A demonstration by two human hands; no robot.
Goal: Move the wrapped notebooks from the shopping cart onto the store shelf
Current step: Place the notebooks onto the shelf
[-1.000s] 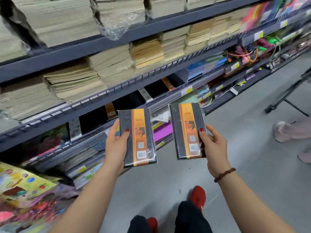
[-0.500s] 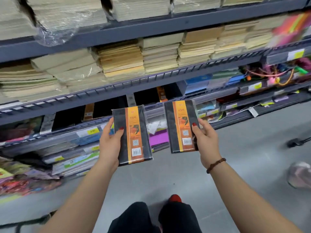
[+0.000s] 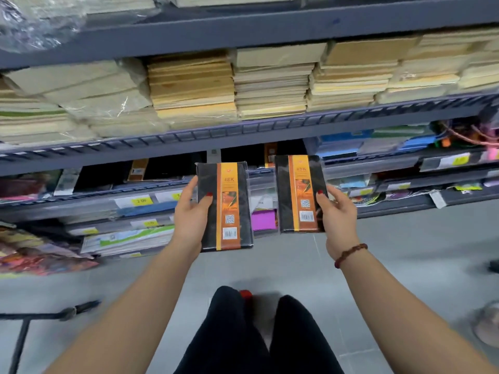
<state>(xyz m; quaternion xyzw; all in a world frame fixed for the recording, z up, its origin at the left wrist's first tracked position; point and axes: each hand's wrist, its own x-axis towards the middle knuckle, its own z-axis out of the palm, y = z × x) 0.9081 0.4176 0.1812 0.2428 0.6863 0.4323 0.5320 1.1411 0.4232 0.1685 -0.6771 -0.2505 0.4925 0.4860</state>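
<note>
At frame centre, two black orange-banded wrapped notebooks (image 3: 226, 209) are clamped in the grips of the left hand (image 3: 189, 218) and the right hand (image 3: 340, 218). They have been brought nearer the grey metal shelf (image 3: 243, 129), so placing seems near.

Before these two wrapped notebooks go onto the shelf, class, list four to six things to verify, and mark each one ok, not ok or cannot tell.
1. Left hand has a grip on the left notebook, thumb on the cover: ok.
2. Right hand has a grip on the right notebook, thumb on the cover: ok.
3. The two notebooks are held apart, not touching: ok.
4. Wrapping is whole: glossy film shows and no tear is seen on the fronts; the backs are hidden: cannot tell.
5. Matching notebooks, black with orange bands, already stand on the shelf behind: ok.
6. Free room in that row: too dark to see: cannot tell.
</note>
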